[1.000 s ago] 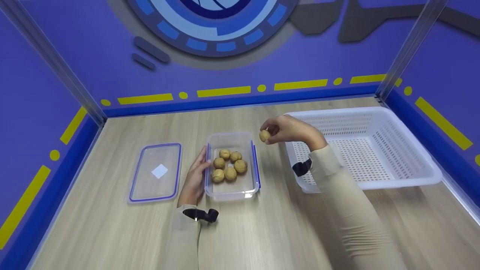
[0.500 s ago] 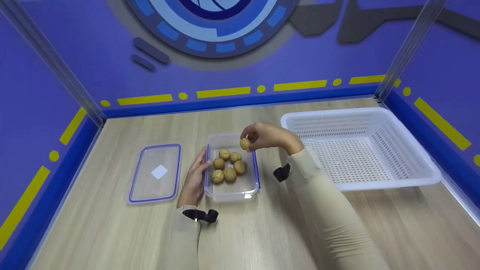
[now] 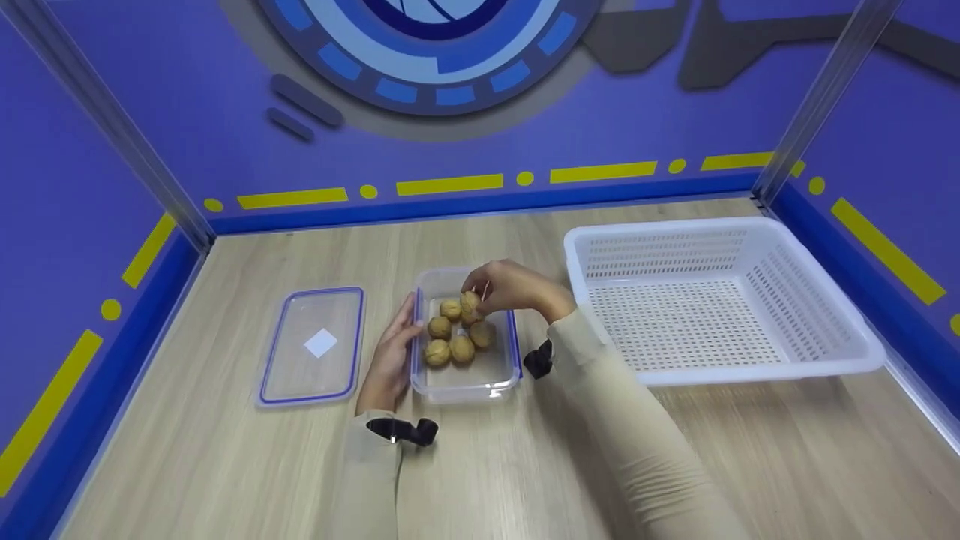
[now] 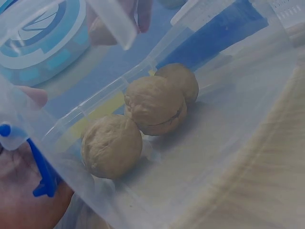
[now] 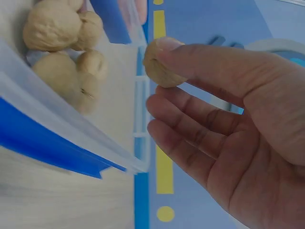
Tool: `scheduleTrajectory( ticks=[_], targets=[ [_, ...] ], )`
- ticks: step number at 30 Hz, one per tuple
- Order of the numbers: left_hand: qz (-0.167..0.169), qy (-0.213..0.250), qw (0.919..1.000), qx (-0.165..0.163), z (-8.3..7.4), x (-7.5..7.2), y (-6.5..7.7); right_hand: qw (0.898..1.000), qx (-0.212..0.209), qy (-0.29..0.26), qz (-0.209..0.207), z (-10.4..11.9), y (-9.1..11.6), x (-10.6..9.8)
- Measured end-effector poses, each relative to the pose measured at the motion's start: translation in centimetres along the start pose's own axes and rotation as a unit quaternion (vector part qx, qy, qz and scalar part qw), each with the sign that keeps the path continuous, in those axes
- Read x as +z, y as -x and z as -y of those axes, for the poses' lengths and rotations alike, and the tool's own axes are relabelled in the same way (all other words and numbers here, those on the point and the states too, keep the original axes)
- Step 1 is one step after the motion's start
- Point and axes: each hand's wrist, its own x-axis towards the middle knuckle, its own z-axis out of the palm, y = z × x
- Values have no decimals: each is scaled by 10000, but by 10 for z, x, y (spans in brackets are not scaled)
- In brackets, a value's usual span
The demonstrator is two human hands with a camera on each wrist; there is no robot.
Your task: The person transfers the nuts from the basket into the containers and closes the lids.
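Observation:
A clear plastic food container (image 3: 457, 382) with blue side clips stands on the table, several walnuts (image 3: 462, 348) lying in its left and middle part. At its left wall is my left hand (image 3: 386, 360), fingers along the outside and thumb over the rim, holding it. My right hand (image 3: 517, 289) pinches another walnut (image 5: 159, 64) between thumb and fingertips, above the far right part of the container. In the right wrist view the other fingers lie apart below that walnut. The left wrist view shows several walnuts (image 4: 112, 145) through the container's wall.
The container's lid (image 3: 311, 375), blue-edged with a white square on it, lies flat to the left. To the right stands a white perforated basket (image 3: 750, 367). Blue panels (image 3: 480, 142) enclose the table (image 3: 480, 480) at the back and sides.
My right hand has carried its walnut leftward from beside the basket, then lower over the container. The left hand and container have stayed in place.

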Motion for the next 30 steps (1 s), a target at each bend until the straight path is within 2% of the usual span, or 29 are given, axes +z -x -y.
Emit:
scheduleTrajectory(
  ticks=[10, 18, 23, 30],
  targets=[
    [28, -59, 10000, -38, 0, -2, -1, 9996, 241, -95, 104, -3, -12, 15],
    [156, -146, 9998, 33, 0, -1, 0, 9993, 296, 89, 201, -4, -17, 22],
    [125, -61, 9999, 45, 0, -1, 0, 9980, 529, 90, 341, -2, -20, 24],
    [97, 8, 9999, 75, 1, -1, -1, 9973, 574, 140, 432, -2, -20, 25]
  ],
)
